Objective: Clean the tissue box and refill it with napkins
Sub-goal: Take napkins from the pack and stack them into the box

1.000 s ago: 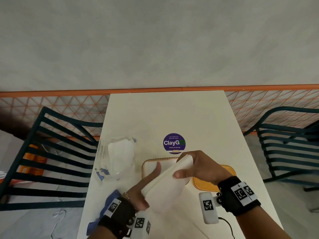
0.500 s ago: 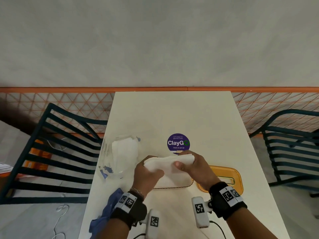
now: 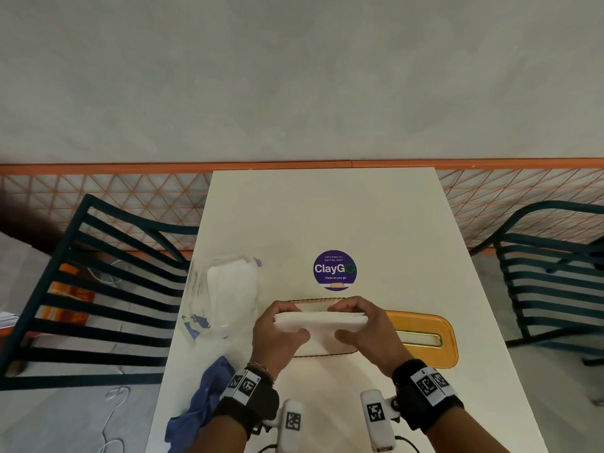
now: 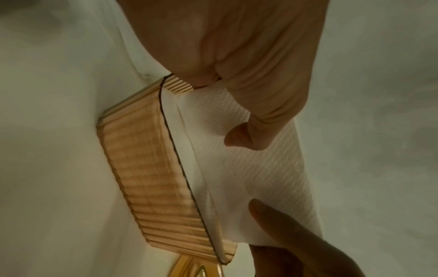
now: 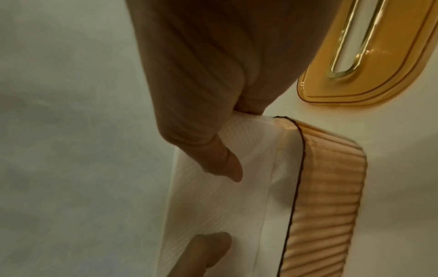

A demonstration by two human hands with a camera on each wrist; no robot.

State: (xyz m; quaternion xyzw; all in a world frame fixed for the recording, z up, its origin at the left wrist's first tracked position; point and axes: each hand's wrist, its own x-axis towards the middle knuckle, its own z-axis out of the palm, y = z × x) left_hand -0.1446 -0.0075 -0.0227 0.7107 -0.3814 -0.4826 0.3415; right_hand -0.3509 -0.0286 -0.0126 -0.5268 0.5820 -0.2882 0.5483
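Observation:
A stack of white napkins (image 3: 320, 322) is held between both hands over the open amber ribbed tissue box (image 3: 313, 303). My left hand (image 3: 281, 328) grips the stack's left end, thumb on the near face. My right hand (image 3: 362, 325) grips the right end the same way. In the left wrist view the napkins (image 4: 249, 168) stand in the box (image 4: 147, 168) mouth, lower edge inside the rim. The right wrist view shows the napkins (image 5: 213, 206) against the box (image 5: 331, 196) wall. The amber lid (image 3: 425, 338) with its slot lies to the right on the table.
A clear plastic pack of napkins (image 3: 228, 289) lies at the left of the white table (image 3: 327, 207). A blue cloth (image 3: 202, 400) is bunched at the near left edge. A purple round sticker (image 3: 334, 269) sits behind the box. Dark slatted chairs (image 3: 98, 289) flank the table.
The napkin stack went from tilted and loosely held to level, gripped at both ends. Both hands moved it forward and down into the box mouth.

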